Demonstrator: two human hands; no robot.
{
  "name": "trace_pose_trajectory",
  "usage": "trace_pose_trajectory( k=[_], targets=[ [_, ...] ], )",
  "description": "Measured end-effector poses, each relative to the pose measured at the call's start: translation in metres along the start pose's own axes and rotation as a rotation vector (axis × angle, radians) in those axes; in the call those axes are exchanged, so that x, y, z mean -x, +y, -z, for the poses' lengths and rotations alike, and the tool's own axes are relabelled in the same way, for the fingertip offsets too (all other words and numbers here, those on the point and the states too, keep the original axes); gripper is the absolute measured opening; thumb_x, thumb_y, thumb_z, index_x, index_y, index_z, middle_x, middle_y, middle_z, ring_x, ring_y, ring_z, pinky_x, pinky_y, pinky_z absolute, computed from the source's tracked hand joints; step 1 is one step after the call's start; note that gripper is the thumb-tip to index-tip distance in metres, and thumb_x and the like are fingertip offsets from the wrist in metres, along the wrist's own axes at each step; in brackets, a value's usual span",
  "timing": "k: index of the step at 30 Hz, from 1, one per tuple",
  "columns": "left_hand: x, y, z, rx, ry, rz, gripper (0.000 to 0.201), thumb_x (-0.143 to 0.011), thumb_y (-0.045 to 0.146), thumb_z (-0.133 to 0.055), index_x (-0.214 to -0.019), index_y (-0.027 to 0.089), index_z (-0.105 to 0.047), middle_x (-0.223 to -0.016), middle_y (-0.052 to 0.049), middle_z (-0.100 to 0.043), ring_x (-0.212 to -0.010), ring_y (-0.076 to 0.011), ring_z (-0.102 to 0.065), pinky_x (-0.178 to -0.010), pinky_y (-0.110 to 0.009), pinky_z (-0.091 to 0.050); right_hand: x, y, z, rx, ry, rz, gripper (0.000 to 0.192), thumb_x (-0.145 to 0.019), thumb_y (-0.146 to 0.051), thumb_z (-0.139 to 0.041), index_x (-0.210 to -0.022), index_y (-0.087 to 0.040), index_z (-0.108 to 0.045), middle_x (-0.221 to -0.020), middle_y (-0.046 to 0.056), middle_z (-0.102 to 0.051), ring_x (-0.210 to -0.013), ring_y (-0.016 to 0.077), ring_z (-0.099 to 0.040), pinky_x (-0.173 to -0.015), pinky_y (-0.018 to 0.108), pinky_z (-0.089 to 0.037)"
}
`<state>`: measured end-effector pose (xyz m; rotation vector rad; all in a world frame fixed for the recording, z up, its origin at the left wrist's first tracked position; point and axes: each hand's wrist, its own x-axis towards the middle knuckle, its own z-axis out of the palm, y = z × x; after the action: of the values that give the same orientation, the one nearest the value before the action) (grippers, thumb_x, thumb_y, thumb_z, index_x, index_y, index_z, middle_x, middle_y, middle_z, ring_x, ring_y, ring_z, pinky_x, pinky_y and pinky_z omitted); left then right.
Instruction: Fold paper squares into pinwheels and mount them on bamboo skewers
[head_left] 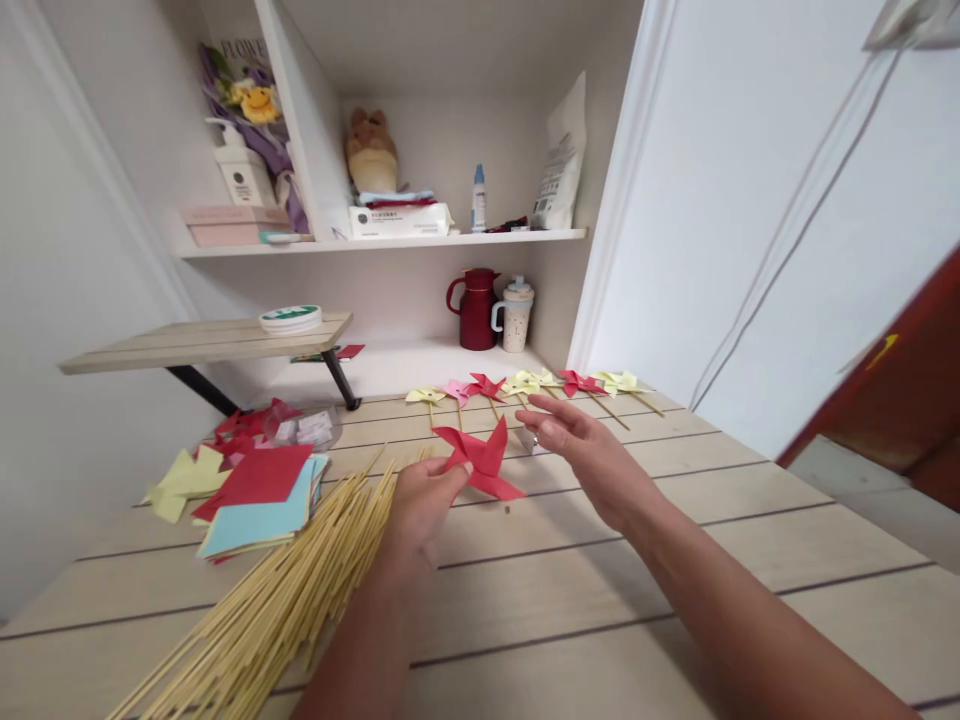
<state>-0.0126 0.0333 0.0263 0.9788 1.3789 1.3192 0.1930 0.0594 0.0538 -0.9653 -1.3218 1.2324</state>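
Note:
Between the thumb and fingers of my left hand is a red paper pinwheel without a stick, its folded blades pointing outward. My right hand is to its right, fingers stretched out and apart, holding nothing. Just under those fingertips sits a small container, partly covered, its contents too small to make out. A tiny brownish bit lies on the table below the pinwheel. Beyond both hands, several pinwheels on sticks, such as a dark red one and a pale yellow one, lie in a row.
Many thin wooden sticks lie in a bundle at left. Beside them are stacked red and blue paper sheets, folded yellow paper and a clear box. A raised wooden shelf, red jug and cup stand behind.

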Motion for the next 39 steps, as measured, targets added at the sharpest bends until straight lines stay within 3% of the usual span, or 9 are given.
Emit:
trace_pose_trajectory(
  k=[2, 4, 7, 9, 13, 17, 33, 39],
  targets=[
    [0.000, 0.000, -0.001, 0.017, 0.010, -0.014, 0.033, -0.063, 0.037, -0.078, -0.087, 0.014, -0.078, -0.082, -0.008, -0.077, -0.082, -0.0257, -0.070, -0.079, -0.035, -0.051, 0.001, 0.004, -0.003, -0.034, -0.051, -0.034, 0.074, -0.070, -0.043, -0.082, -0.136, -0.028, -0.053, -0.137, 0.011, -0.060, -0.130, 0.0294, -0.052, -0.107, 0.047, -0.038],
    [0.002, 0.003, -0.002, 0.043, -0.026, -0.039, 0.034, -0.065, 0.037, -0.077, -0.091, 0.015, -0.078, -0.088, -0.009, -0.078, -0.087, -0.0265, -0.070, -0.081, -0.035, -0.050, 0.003, 0.005, -0.008, -0.011, -0.141, -0.065, 0.075, -0.066, -0.040, -0.084, -0.135, -0.029, -0.055, -0.141, 0.010, -0.056, -0.131, 0.0305, -0.049, -0.105, 0.047, -0.040],
    [0.008, 0.009, -0.005, 0.040, -0.050, -0.050, 0.034, -0.066, 0.036, -0.076, -0.093, 0.015, -0.078, -0.089, -0.009, -0.078, -0.087, -0.0273, -0.070, -0.081, -0.036, -0.050, 0.008, 0.003, -0.016, 0.062, -0.283, -0.059, 0.057, -0.066, -0.039, -0.084, -0.119, -0.026, -0.068, -0.132, 0.008, -0.064, -0.121, 0.0309, -0.056, -0.102, 0.046, -0.041],
    [0.011, 0.012, -0.007, 0.013, -0.063, -0.066, 0.032, -0.067, 0.035, -0.075, -0.091, 0.014, -0.078, -0.087, -0.009, -0.077, -0.087, -0.0270, -0.069, -0.080, -0.034, -0.049, 0.011, 0.002, -0.021, 0.073, -0.304, -0.056, 0.045, -0.068, -0.039, -0.082, -0.108, -0.023, -0.073, -0.118, 0.008, -0.072, -0.109, 0.0289, -0.063, -0.098, 0.044, -0.043],
    [0.017, 0.017, -0.011, -0.060, -0.091, -0.066, 0.028, -0.069, 0.034, -0.072, -0.089, 0.015, -0.078, -0.082, -0.007, -0.077, -0.080, -0.0249, -0.068, -0.073, -0.032, -0.048, 0.013, 0.004, -0.027, 0.015, -0.230, -0.119, 0.034, -0.070, -0.040, -0.080, -0.095, -0.018, -0.077, -0.092, 0.007, -0.077, -0.084, 0.0229, -0.066, -0.081, 0.036, -0.048],
    [0.022, 0.020, -0.014, -0.077, -0.097, -0.061, 0.028, -0.069, 0.032, -0.071, -0.091, 0.015, -0.079, -0.080, -0.006, -0.076, -0.076, -0.0229, -0.067, -0.070, -0.030, -0.046, 0.011, 0.010, -0.028, -0.018, -0.154, -0.126, 0.024, -0.069, -0.035, -0.080, -0.084, -0.016, -0.078, -0.079, 0.005, -0.075, -0.073, 0.0182, -0.063, -0.073, 0.031, -0.045],
    [0.020, 0.014, -0.014, -0.036, -0.099, -0.071, 0.026, -0.066, 0.037, -0.076, -0.080, 0.015, -0.077, -0.077, -0.008, -0.075, -0.075, -0.0236, -0.068, -0.072, -0.032, -0.049, 0.013, 0.011, -0.038, -0.024, -0.093, -0.125, 0.014, -0.066, -0.028, -0.075, -0.067, -0.016, -0.069, -0.062, -0.001, -0.064, -0.060, 0.0129, -0.051, -0.061, 0.028, -0.037],
    [0.018, 0.020, -0.008, -0.042, -0.020, -0.109, 0.034, -0.061, 0.028, -0.081, -0.092, 0.018, -0.076, -0.105, -0.010, -0.074, -0.102, -0.0270, -0.066, -0.085, -0.033, -0.048, 0.011, 0.013, -0.032, 0.040, -0.071, -0.114, 0.016, -0.068, -0.031, -0.073, -0.070, -0.015, -0.070, -0.065, 0.001, -0.066, -0.061, 0.0150, -0.054, -0.062, 0.029, -0.040]
  ],
)
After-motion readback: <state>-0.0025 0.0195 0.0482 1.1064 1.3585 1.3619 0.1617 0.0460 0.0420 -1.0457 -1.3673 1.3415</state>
